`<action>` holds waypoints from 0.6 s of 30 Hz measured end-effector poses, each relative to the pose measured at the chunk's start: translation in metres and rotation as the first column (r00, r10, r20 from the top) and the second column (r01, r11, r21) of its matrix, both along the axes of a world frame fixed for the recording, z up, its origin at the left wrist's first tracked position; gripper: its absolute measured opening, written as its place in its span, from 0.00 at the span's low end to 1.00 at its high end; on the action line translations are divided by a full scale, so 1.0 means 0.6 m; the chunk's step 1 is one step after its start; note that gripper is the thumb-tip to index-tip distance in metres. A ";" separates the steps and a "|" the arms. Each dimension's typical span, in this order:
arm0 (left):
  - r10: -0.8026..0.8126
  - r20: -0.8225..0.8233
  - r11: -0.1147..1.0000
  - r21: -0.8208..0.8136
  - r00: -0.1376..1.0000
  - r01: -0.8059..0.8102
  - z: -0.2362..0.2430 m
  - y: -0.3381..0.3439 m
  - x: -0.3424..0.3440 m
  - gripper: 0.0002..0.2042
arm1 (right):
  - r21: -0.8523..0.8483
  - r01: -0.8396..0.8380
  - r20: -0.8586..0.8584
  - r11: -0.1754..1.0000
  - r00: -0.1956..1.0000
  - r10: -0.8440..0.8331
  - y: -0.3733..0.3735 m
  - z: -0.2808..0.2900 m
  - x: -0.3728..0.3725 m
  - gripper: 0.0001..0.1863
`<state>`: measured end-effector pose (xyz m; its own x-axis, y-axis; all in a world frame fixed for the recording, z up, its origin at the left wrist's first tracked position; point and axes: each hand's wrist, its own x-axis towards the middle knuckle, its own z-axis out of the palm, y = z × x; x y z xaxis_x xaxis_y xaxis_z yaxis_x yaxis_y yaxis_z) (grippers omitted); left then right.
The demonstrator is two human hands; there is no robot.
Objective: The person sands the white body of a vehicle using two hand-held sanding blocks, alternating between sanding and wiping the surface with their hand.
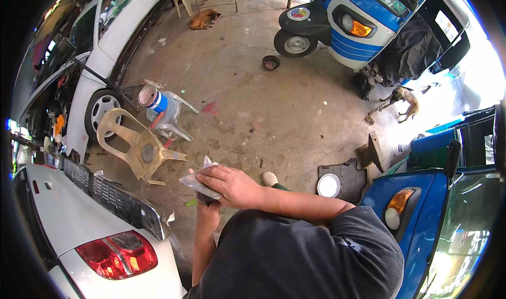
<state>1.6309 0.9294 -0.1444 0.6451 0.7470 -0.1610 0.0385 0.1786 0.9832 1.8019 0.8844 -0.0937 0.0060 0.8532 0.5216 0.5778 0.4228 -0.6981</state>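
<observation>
My right hand (232,184) lies across a thin grey folded sheet (192,183) with pointed corners, its fingers pressed together over it. Whether the sheet is paper, cloth or sandpaper does not show. Just below, my left hand (208,214) comes up from the lower edge, closed around something dark under the sheet. Most of its fingers are hidden by the right hand and the sheet. Both hands are together in front of my body, above the concrete floor.
A beige plastic chair (138,147) and a clear stool (171,112) with a paint can (153,99) stand ahead left. White cars (113,30) line the left, one with a red tail light (118,254). Blue three-wheelers (363,14) are right. Two dogs (204,20) are farther off.
</observation>
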 end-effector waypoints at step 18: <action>0.097 -0.015 0.991 0.090 0.995 -0.096 0.046 -0.015 0.026 0.46 | -0.118 0.184 -0.157 0.976 0.967 -0.202 -0.005 -0.022 0.002 0.21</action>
